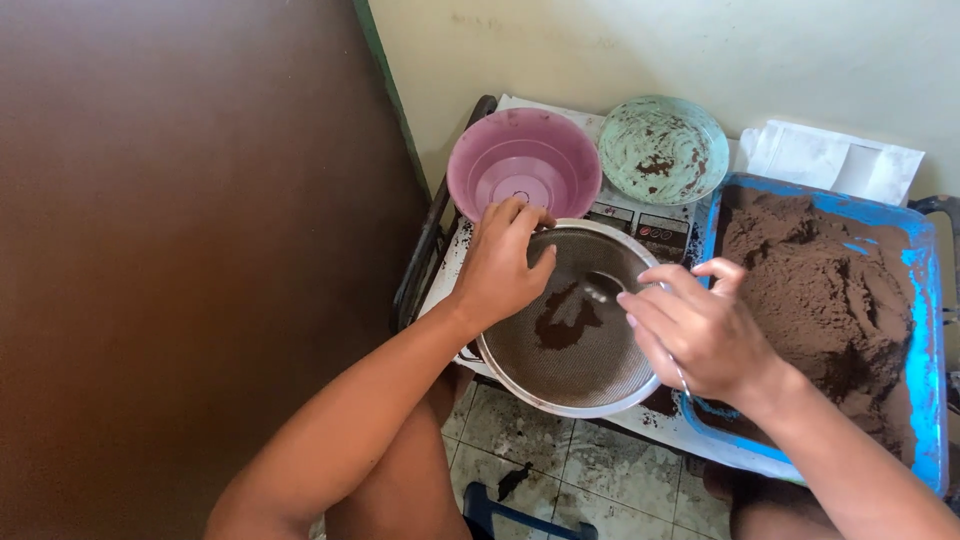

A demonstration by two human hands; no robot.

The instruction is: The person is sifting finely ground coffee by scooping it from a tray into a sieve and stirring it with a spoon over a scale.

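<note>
Two bare hands work over a round metal sieve with fine mesh, which sits at the front edge of a low worktop covered in printed paper. Left hand is clamped on the sieve's far-left rim, fingers curled over the edge. Right hand is closed around a thin spoon handle, the spoon's bowl resting over the mesh just beside a small dark patch of brown powder. Right of the sieve lies a blue tray heaped with the same brown powder. Behind the sieve stand an empty pink bowl and a powder-smeared green bowl. Sieving well probably calls for a firm, level grip on the rim and light spoon strokes, so that powder passes through the mesh rather than spilling over the edge.
</note>
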